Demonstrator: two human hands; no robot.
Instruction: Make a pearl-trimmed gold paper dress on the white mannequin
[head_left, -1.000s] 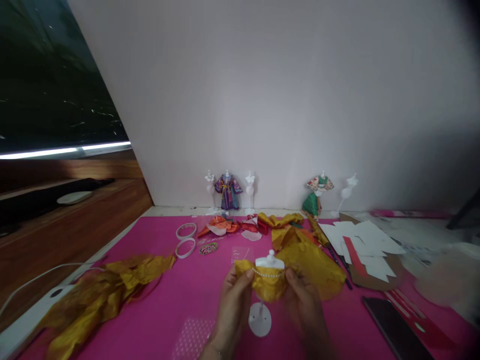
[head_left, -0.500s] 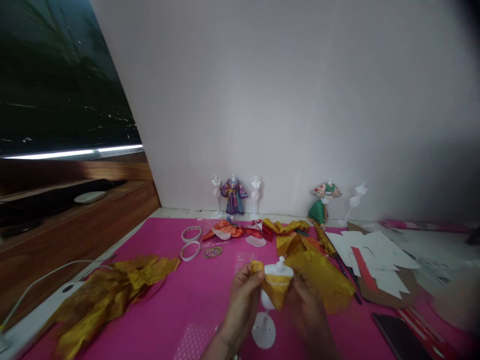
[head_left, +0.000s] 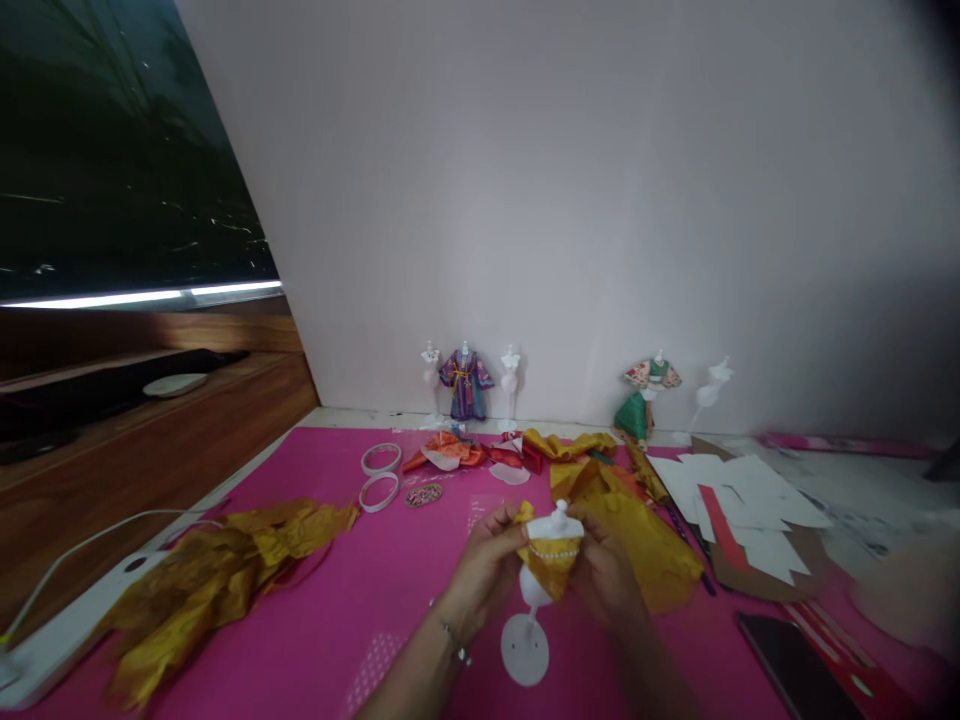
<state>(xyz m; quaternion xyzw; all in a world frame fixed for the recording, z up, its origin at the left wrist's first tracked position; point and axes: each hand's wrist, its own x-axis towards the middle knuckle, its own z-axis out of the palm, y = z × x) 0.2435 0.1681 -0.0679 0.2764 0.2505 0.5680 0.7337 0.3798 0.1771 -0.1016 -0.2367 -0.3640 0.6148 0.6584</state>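
Between my hands a small white doll dress form stands on a round base, leaning slightly. A piece of gold fabric wraps its chest, crossed by a string of small white pearls and hanging to a point. My left hand pinches the fabric's upper left end beside the form's shoulder. On the other side, my right hand closes on the fabric at the form's edge; its fingertips are partly hidden behind the form.
Crumpled gold fabric lies left, beside a white power strip. Two tape rolls, a tray of beads, red scraps and more gold cloth surround the hands. White papers and a dark phone lie right. Dressed mini forms stand behind.
The dress form and both hands sit slightly higher in view, and the form's base shows further up. Both hands keep hold of the gold fabric.
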